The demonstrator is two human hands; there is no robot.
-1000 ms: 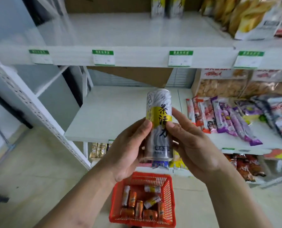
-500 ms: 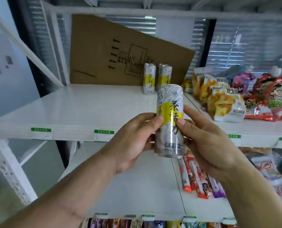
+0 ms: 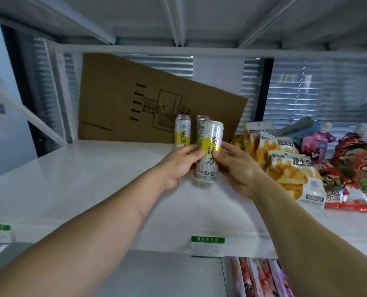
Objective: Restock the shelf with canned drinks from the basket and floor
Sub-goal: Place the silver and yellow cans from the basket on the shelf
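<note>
Silver aluminium with a yellow band: the can [image 3: 208, 153] we hold stands upright just above the white shelf [image 3: 75, 179], its base not clearly touching the surface. Our left hand [image 3: 179, 166] curls its fingers round the can from nine o'clock and our right hand [image 3: 235, 166] pinches it from three o'clock, so both hands grip the same can and neither is free.

Directly behind it, at twelve o'clock, two matching cans [image 3: 182, 133] stand close together in front of a leaning sheet of cardboard [image 3: 135, 99]. We judge the main risk lies there: pushing the held can too far back could knock the pair over, and tall narrow cans topple easily on a smooth shelf. A bump might also shift the cardboard, which seems only propped. If we let go before the base sits flat, the can could tip forward toward six o'clock and roll off the shelf edge near the green price label [image 3: 207, 246].

At three o'clock, snack bags [image 3: 289, 168] lie piled near our right hand; a careless withdrawal might drag one out of place.
</note>
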